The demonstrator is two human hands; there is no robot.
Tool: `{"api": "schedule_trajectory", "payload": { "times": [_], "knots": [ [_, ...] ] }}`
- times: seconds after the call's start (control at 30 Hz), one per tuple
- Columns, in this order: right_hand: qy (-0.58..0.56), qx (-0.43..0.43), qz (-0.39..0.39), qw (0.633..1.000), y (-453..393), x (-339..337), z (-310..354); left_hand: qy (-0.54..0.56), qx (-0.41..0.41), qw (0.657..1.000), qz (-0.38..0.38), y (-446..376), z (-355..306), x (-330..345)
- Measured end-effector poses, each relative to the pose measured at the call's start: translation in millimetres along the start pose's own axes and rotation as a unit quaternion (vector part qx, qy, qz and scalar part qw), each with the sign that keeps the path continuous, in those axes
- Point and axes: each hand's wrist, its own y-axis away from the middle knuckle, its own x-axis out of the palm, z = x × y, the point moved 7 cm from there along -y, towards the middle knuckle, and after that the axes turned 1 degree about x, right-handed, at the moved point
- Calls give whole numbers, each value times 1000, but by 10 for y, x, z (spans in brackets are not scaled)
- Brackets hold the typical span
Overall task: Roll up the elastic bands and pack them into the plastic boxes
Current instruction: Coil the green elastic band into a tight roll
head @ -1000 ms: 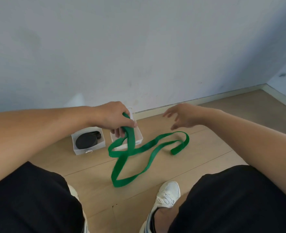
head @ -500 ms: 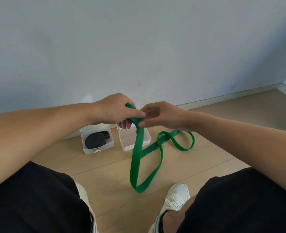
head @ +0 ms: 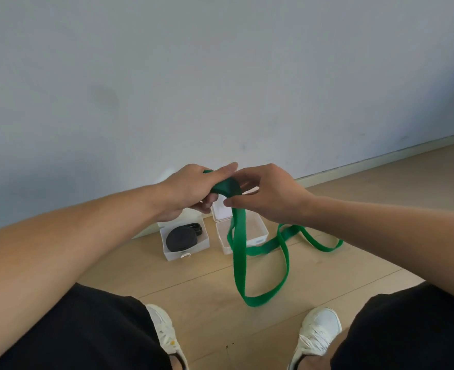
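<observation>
A long green elastic band (head: 240, 252) hangs from both my hands and trails in loops over the wooden floor to the right. My left hand (head: 193, 189) grips its top end, where a small fold or roll has formed. My right hand (head: 267, 193) pinches the same end from the right with curled fingers. Below them stand two white plastic boxes. The left box (head: 185, 252) holds a rolled black band (head: 180, 238). The right box (head: 259, 233) stands with its lid up, and the green band hangs in front of it.
A grey wall with a pale baseboard (head: 380, 158) runs just behind the boxes. My knees in black shorts and two white sneakers (head: 319, 332) frame the near floor. The band's far loop (head: 327, 247) lies on the floor to the right.
My right hand came in from the right and took hold of the band's top end beside my left hand. Both hands lifted it, so the band hangs straighter.
</observation>
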Motion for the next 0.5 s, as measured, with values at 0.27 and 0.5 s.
{"api": "schedule_trajectory", "payload": {
  "times": [0.27,0.5],
  "knots": [
    [28,13,-7,1000,-36,-106,15,171,-44,983,50,76,95,-139],
    [-22,2,-14,1000,-43,-106,0,175,-67,982,29,118,153,-201]
  ]
}}
